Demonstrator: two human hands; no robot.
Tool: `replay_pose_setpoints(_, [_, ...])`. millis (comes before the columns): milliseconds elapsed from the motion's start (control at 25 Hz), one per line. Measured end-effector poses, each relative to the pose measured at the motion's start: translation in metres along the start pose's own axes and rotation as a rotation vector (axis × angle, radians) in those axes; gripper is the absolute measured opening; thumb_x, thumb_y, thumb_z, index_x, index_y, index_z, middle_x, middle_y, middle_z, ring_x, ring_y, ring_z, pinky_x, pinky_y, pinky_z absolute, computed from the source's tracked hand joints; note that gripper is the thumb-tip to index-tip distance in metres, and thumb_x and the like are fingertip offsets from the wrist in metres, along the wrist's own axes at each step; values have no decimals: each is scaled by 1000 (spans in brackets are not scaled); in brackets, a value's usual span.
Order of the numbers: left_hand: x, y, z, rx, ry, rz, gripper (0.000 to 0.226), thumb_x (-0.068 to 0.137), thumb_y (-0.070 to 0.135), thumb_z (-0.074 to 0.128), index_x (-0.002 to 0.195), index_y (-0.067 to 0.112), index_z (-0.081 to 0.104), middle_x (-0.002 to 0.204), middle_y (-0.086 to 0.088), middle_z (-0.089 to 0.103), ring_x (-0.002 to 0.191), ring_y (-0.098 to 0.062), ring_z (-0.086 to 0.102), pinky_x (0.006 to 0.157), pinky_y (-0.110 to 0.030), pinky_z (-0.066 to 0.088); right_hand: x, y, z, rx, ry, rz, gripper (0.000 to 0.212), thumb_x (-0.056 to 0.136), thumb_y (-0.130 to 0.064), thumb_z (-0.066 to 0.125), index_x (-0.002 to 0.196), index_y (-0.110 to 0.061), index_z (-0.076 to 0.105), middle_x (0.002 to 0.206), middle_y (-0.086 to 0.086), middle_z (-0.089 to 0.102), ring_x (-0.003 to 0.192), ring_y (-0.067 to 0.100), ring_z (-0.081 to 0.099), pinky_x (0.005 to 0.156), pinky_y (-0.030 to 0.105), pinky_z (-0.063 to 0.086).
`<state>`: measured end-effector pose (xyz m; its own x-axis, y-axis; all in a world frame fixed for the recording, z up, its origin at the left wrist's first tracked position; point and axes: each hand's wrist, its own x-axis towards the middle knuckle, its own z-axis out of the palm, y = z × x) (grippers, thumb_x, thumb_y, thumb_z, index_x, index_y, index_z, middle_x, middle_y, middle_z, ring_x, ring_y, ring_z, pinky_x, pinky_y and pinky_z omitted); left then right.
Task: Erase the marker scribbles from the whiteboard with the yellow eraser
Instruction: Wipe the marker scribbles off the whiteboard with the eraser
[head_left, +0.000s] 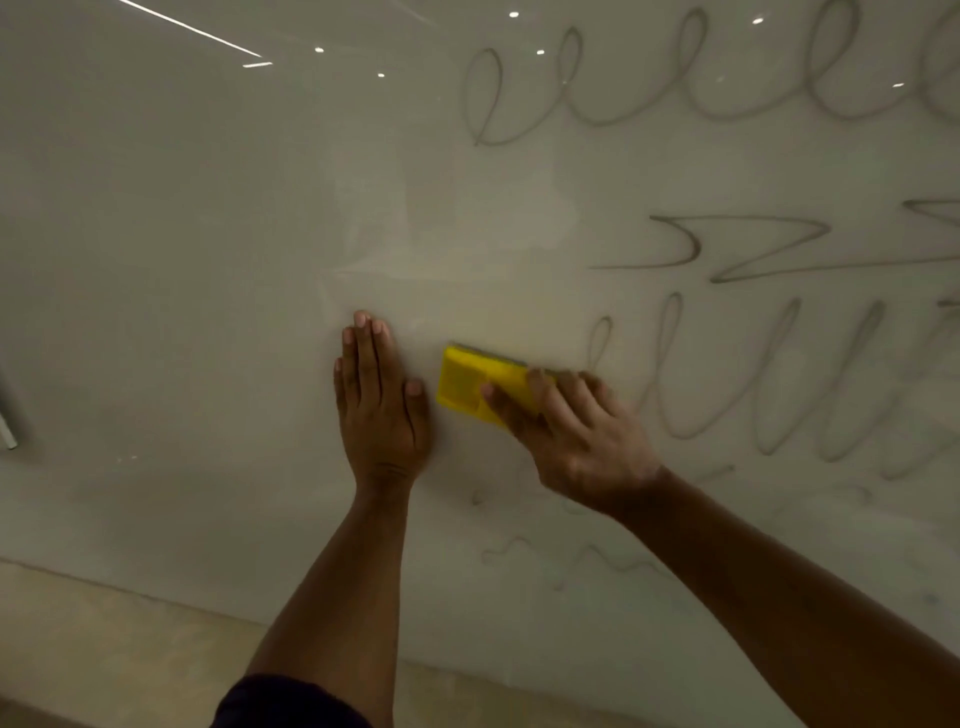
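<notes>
The glossy whiteboard (208, 260) fills most of the view. Dark marker scribbles (727, 249) cover its right half: loops along the top, a zigzag in the middle, tall loops below, and faint smeared squiggles lower down. My right hand (576, 431) presses the yellow eraser (467, 382) flat against the board, just left of the tall loops. My left hand (379, 400) rests flat on the board with its fingers together, a short gap left of the eraser. The board's left half shows no marks.
The board's lower edge (156, 597) runs diagonally across the bottom left, with a beige surface (104, 649) beyond it. A metallic object (8, 415) pokes in at the far left edge. Ceiling lights reflect in the upper board.
</notes>
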<state>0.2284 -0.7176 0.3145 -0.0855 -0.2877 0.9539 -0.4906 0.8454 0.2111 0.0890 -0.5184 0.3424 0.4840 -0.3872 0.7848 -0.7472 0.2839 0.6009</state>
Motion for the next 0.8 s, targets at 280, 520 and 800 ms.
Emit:
replay_pose_setpoints(280, [-42, 0, 9, -15, -33, 13, 65, 108, 30, 25, 162, -6, 22, 170, -22, 25, 160, -38, 19, 130, -51, 19, -72, -7, -4, 75, -106, -263, 46, 105, -12, 46, 150, -16, 53, 134, 17, 55, 104, 34, 57, 103, 44, 41])
replay_pose_setpoints(520, [-79, -8, 14, 8, -109, 63, 64, 110, 34, 25, 163, -2, 21, 168, -25, 30, 160, -36, 16, 132, -44, 11, -75, -32, -1, 125, -101, -320, 39, 108, -12, 45, 144, -13, 60, 124, 15, 67, 101, 31, 61, 101, 43, 46])
replay_pose_setpoints(800, [-83, -17, 14, 18, -118, 113, 65, 111, 36, 20, 167, 4, 13, 170, -21, 26, 163, -31, 10, 132, -43, 11, -79, -31, 8, 181, -78, -490, 34, 110, -15, 47, 140, -13, 62, 119, 8, 69, 99, 27, 62, 98, 37, 53])
